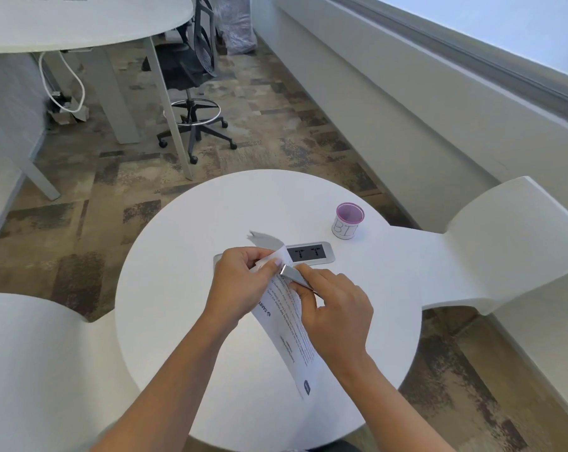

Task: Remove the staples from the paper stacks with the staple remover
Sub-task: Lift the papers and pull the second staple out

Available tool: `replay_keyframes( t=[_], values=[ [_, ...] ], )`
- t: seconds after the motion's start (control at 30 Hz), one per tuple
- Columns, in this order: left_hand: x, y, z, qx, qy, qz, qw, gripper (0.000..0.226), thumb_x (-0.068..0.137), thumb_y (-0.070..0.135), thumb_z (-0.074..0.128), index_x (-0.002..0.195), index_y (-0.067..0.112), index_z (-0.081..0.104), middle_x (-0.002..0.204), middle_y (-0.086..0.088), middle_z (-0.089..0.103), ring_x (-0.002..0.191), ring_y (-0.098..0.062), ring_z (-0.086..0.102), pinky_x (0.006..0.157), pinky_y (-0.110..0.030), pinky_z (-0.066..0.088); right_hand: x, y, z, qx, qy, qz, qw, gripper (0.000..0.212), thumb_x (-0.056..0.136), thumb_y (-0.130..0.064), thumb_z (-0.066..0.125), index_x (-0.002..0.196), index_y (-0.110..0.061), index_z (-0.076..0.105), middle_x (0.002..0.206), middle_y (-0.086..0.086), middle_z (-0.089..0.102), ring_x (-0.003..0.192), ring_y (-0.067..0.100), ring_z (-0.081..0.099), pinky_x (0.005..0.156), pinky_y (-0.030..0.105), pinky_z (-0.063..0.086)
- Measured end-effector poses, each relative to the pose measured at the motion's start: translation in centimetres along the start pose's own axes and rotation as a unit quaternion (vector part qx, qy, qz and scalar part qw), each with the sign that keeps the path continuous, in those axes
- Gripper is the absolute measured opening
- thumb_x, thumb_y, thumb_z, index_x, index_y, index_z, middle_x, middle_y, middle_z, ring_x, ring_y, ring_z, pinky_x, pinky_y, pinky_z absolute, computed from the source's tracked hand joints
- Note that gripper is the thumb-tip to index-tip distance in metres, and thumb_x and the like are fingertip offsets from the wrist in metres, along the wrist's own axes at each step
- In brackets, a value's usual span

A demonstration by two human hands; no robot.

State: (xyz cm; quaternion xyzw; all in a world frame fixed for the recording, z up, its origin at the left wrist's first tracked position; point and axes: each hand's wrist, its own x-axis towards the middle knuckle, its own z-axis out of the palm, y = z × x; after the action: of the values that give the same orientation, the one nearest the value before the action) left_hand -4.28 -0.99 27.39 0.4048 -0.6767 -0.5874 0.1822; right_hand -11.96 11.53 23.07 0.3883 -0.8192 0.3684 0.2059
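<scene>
The paper (pixel 297 357) lies slanted at the middle of the surface (pixel 178 288), its near end toward 5 o'clock and its far corner lifted at 12 between my hands. My left hand (pixel 240 282) has its grip closed on that corner, fingers and thumb pinching the sheets where they curl back. My right hand (pixel 335 308) is wrapped tight round the remover (pixel 292 275), whose tip meets the paper just beside the left thumb. I cannot see the staple itself.

To do this well, I would judge the blade should slide flat under the staple's crown, with the left pinch close in to brace the sheets. Then lever gently rather than yank, since thin paper tears easily at a stapled corner.

The paper is thin, white, printed and floppy, and its top leaves bend freely. The remover looks like a slim, flat strip of bright, hard, smooth metal. The surface is round, white, matte and smooth. A grey socket plate (pixel 312 252) sits flush in it just past the hands at 12. At 1 o'clock stands a small cup (pixel 348 223), white-wrapped with a pink rim and handwritten letters, apart from the paper. A moulded white chair (pixel 491 230) juts out at 3.
</scene>
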Motion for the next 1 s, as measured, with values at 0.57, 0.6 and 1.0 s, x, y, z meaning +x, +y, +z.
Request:
replay_keyframes(
  t=[0.57,0.6,1.0],
  values=[
    [0.5,0.3,-0.3,-0.144,-0.048,-0.031,0.988,0.004,0.086,0.014,0.074,0.087,0.012,0.077,0.073,-0.001,0.077,0.062,-0.011,0.070,0.056,-0.019,0.053,0.0,-1.3,0.6,0.479,-0.117,0.346,0.798,0.021,0.089,-0.018,0.069,0.107,-0.027,0.074,0.083,-0.014,0.072,0.068,0.001,0.059,0.062,0.013,0.047],
    [0.6,0.2,-0.4,-0.143,-0.048,-0.033,0.988,0.005,0.086,0.014,0.074,0.089,0.011,0.077,0.074,-0.002,0.078,0.062,-0.012,0.070,0.056,-0.020,0.054,-0.1,-1.3,0.7,0.488,-0.122,0.355,0.788,0.020,0.089,-0.018,0.069,0.106,-0.026,0.074,0.078,-0.013,0.070,0.064,0.002,0.054,0.058,0.013,0.045],
    [1.2,-0.1,-0.8,-0.144,-0.037,-0.034,0.988,0.004,0.086,0.012,0.073,0.087,0.010,0.076,0.074,-0.004,0.078,0.061,-0.014,0.070,0.056,-0.021,0.054,-0.2,-0.6,1.3,0.493,-0.103,0.390,0.770,0.017,0.088,-0.024,0.070,0.104,-0.020,0.075,0.074,-0.006,0.059,0.061,0.009,0.044,0.060,0.020,0.042]
  ],
)
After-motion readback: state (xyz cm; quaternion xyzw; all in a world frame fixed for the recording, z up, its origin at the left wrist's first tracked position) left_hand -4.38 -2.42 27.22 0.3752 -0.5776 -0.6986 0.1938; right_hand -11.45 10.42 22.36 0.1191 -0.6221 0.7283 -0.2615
